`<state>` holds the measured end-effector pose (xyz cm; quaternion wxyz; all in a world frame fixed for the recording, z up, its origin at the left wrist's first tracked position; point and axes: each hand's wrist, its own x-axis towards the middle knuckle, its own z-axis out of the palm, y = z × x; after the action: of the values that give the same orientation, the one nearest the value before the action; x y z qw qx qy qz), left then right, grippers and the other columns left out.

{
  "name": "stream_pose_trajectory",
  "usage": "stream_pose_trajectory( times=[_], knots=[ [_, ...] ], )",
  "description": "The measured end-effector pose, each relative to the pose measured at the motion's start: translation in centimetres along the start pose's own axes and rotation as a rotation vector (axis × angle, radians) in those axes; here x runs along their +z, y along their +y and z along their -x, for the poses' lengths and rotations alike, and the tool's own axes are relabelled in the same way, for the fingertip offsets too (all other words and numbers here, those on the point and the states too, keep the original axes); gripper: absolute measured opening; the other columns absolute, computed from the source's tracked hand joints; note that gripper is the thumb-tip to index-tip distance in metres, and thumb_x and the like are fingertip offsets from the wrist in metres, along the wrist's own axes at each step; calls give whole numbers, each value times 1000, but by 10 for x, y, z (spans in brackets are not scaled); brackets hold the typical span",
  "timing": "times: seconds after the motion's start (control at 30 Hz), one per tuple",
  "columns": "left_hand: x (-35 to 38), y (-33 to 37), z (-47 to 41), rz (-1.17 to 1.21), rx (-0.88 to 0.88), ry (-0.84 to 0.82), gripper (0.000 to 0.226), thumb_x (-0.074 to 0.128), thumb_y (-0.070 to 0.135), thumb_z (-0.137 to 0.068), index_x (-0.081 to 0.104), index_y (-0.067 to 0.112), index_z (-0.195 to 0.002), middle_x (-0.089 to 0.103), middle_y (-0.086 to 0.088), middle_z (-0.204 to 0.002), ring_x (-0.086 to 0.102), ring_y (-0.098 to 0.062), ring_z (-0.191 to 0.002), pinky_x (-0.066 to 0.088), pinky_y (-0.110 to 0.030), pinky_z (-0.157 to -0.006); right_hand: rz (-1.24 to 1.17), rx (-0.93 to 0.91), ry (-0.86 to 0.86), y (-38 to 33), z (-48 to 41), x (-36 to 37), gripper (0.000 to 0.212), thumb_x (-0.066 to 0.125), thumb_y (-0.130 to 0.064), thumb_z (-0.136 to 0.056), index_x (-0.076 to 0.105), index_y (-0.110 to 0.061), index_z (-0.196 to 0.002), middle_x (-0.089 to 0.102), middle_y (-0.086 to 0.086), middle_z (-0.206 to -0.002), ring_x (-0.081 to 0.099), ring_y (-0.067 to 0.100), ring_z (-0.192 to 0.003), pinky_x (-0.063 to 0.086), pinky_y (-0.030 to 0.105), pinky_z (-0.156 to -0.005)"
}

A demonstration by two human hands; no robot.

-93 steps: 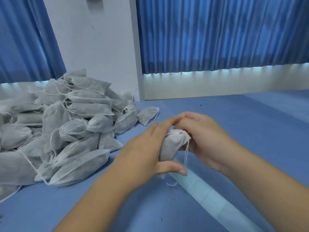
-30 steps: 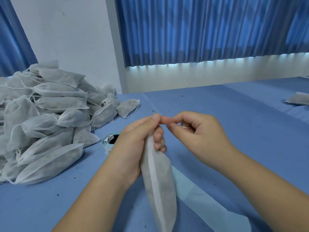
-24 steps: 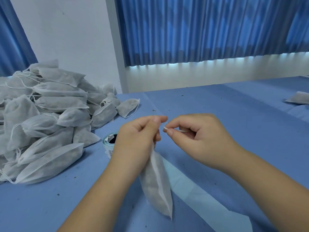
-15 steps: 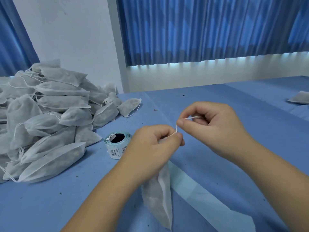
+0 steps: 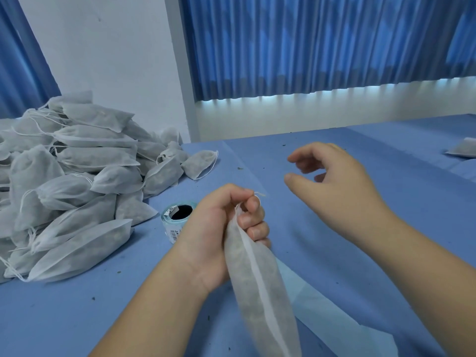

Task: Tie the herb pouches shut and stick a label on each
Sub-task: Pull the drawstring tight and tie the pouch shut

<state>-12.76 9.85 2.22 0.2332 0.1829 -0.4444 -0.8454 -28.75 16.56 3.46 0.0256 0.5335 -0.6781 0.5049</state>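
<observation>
My left hand grips the gathered neck of a long grey-white herb pouch, which hangs down toward me above the blue table. A short end of its drawstring pokes out above my fingers. My right hand hovers to the right of the pouch with fingers loosely spread, holding nothing. A roll of labels with a pale blue backing stands just left of my left hand.
A big heap of several grey pouches fills the left of the table against the wall. A pale strip of label backing lies on the cloth under the held pouch. One more pouch lies at the far right edge.
My right hand let go of the drawstring it was pinching and pulling, and moved up and to the right, opening. My left hand keeps hold of the pouch neck.
</observation>
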Motion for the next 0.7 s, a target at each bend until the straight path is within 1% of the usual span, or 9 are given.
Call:
stream_pose_trajectory(
  times=[0.03, 0.1, 0.17, 0.2, 0.27, 0.47, 0.53, 0.6, 0.7],
  knots=[
    [-1, 0, 0, -5, 6, 2, 20, 56, 23, -70, 52, 15, -52, 30, 4, -49, 35, -13, -44, 34, -25, -50, -114, 27, -26, -5, 2, 0, 11, 67, -21, -81, 64, -29, -88, 61, -15, -86, 56, -4, -75, 39, 3, -66],
    [-1, 0, -1, -11, 17, 0, 21, 55, 23, -71, 51, 15, -52, 30, 5, -48, 34, -13, -45, 34, -25, -50, -369, 75, -199, -16, 8, -1, 7, 67, -16, -82, 67, -23, -78, 62, -12, -68, 57, 1, -61, 43, 10, -59],
    [-2, 0, -2, -29, 37, 0, 22, 55, 24, -70, 50, 15, -51, 31, 4, -46, 34, -13, -45, 34, -26, -52, -491, 77, -367, -24, 14, 2, 12, 65, -8, -84, 66, -13, -72, 61, -8, -59, 57, 6, -56, 45, 13, -55],
    [-3, 0, -3, -43, 48, 0, 22, 55, 24, -70, 50, 15, -50, 31, 4, -45, 35, -14, -45, 34, -27, -53, -511, 76, -406, -25, 16, 3, 13, 63, -4, -84, 64, -10, -72, 60, -6, -58, 57, 7, -55, 44, 14, -54],
    [-4, -1, -3, -67, 65, -5, 23, 55, 24, -70, 50, 14, -50, 31, 4, -44, 36, -14, -46, 34, -27, -55, -507, 93, -427, -25, 17, 6, 13, 62, -2, -84, 64, -8, -73, 61, -3, -60, 57, 8, -56, 44, 14, -53],
    [-7, 0, -1, -189, 81, -34, 21, 58, 22, -71, 51, 13, -54, 31, 2, -48, 37, -15, -46, 40, -24, -52, -477, 130, -483, -21, 14, 6, 13, 65, -8, -80, 66, -16, -70, 63, -3, -63, 60, 7, -59, 46, 17, -55],
    [-7, 1, 0, -254, 96, -14, 22, 56, 23, -71, 50, 12, -53, 31, 2, -49, 38, -15, -46, 39, -25, -54, -450, 130, -508, -20, 14, 5, 14, 64, -9, -77, 67, -18, -66, 63, -3, -61, 60, 6, -58, 47, 17, -56],
    [-7, 1, 1, -342, 115, 15, 23, 56, 24, -71, 52, 12, -52, 32, 1, -49, 39, -15, -47, 36, -29, -60, -425, 128, -520, -19, 14, 5, 16, 64, -8, -76, 67, -19, -64, 63, -2, -58, 59, 6, -56, 46, 17, -56],
    [-5, 2, 3, -437, 136, 31, 25, 56, 25, -72, 54, 13, -51, 33, 1, -50, 39, -16, -49, 33, -32, -62, -401, 131, -535, -18, 13, 5, 6, 61, -21, -65, 66, -20, -62, 63, -3, -57, 57, 3, -54, 45, 17, -57]
  ],
)
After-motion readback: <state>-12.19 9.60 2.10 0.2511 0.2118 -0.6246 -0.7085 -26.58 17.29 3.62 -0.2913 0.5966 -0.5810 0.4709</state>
